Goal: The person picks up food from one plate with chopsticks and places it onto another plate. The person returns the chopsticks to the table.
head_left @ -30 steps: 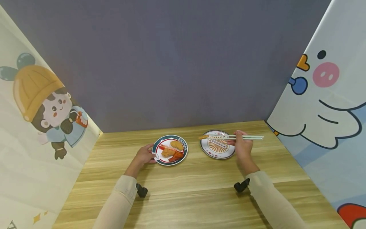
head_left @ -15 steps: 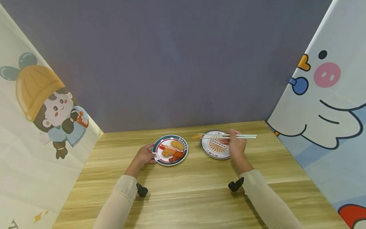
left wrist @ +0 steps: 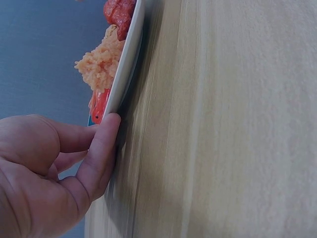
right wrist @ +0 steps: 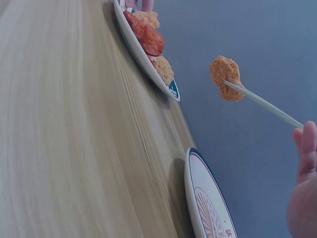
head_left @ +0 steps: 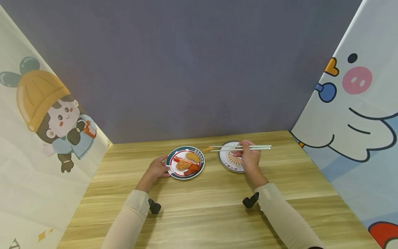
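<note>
My left hand (head_left: 157, 169) pinches the left edge of a green-rimmed plate (head_left: 185, 149), thumb above and fingers at the rim's underside in the left wrist view. On that plate lie a golden fried piece (head_left: 192, 157), a crumbly fried piece (left wrist: 101, 62), a reddish-brown glazed piece (head_left: 191, 169) and a red-and-white shrimp-like piece (head_left: 177, 159). My right hand (head_left: 251, 160) holds pale chopsticks (head_left: 262, 147) over the second plate (head_left: 230, 162), which has an orange ray pattern. Their tips grip a small fried nugget (right wrist: 225, 77), held in the air near the green-rimmed plate's right edge.
Both plates stand on a wood-grain table (head_left: 199, 214), a short gap between them. A grey wall (head_left: 199, 69) rises behind the table. Printed cartoon panels flank it, left (head_left: 18, 173) and right (head_left: 329, 166). Each wrist carries a black camera mount.
My right hand has moved left with the chopsticks, carrying the nugget from the patterned plate's left edge to beside the green-rimmed plate. The left hand and both plates stay in place.
</note>
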Motion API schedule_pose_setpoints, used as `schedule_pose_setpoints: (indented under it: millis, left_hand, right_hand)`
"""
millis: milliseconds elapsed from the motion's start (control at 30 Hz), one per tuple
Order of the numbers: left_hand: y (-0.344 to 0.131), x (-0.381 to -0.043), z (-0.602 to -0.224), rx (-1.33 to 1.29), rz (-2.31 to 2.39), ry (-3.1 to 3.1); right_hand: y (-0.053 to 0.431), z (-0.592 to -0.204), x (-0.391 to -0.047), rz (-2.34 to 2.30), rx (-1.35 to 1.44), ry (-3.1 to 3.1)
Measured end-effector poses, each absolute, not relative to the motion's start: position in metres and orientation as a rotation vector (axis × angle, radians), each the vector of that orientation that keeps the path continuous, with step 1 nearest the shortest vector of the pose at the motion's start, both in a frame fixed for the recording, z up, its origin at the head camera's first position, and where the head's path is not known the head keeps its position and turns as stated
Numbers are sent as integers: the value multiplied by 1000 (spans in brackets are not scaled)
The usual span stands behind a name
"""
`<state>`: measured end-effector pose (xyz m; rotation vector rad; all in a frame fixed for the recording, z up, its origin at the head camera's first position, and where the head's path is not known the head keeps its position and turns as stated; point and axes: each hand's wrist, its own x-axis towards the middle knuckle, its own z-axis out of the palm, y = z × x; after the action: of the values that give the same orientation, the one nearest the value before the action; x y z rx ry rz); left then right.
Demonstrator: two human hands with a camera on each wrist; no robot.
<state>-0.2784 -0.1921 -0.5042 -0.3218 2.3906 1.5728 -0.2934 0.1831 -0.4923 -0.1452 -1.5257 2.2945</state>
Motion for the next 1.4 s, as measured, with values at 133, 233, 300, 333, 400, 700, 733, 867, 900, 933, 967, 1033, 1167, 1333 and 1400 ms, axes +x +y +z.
schedule_pose_setpoints:
  millis: [133,233,300,333,400,700,733,867,900,933,967,1033,1167,1333,1400]
  left_hand:
    - [-193,-278,-504,-320,1571,2396]
    - [-192,-279,-504,-315,1575,2393]
    - [-192,-279,-503,-314,1586,2384]
    - [-192,-279,-503,-311,1585,2384]
    - [-192,-279,-503,-318,1581,2382]
    - [-193,-280,-505,-325,1567,2385]
    - [-193,-280,-505,-331,1568,2385]
    - [-193,-280,-506,-338,1561,2391]
    - [-193,-280,-506,-337,1558,2393]
    - [-193,-280,-505,-335,1558,2393]
    - [-193,-280,-505,-334,1556,2392]
    - [-193,-280,-505,-337,1556,2390]
    - [-192,-279,-504,-345,1550,2387]
    - [-192,-279,-503,-348,1552,2387]
    - [-191,-279,-504,-346,1554,2389]
  right_hand:
    - [178,-492,-292,2279,-159,-1581]
    - [173,-492,-292,2253,-169,-1646]
    - [170,-492,-292,2243,-170,-1673]
    - [168,-493,-293,2247,-161,-1671]
    - [165,-493,-294,2266,-137,-1645]
    - [151,-494,-296,2279,-61,-1634]
    - [149,-494,-296,2273,-51,-1645]
    - [142,-493,-298,2274,-13,-1667]
    - [140,-493,-298,2271,-7,-1672]
    - [138,-493,-299,2266,-3,-1680]
    - [136,-493,-299,2264,3,-1684]
    - [132,-493,-300,2259,18,-1688]
    - [124,-491,-301,2251,46,-1681]
    - [115,-487,-300,2253,65,-1679]
    - [111,-487,-299,2271,67,-1664]
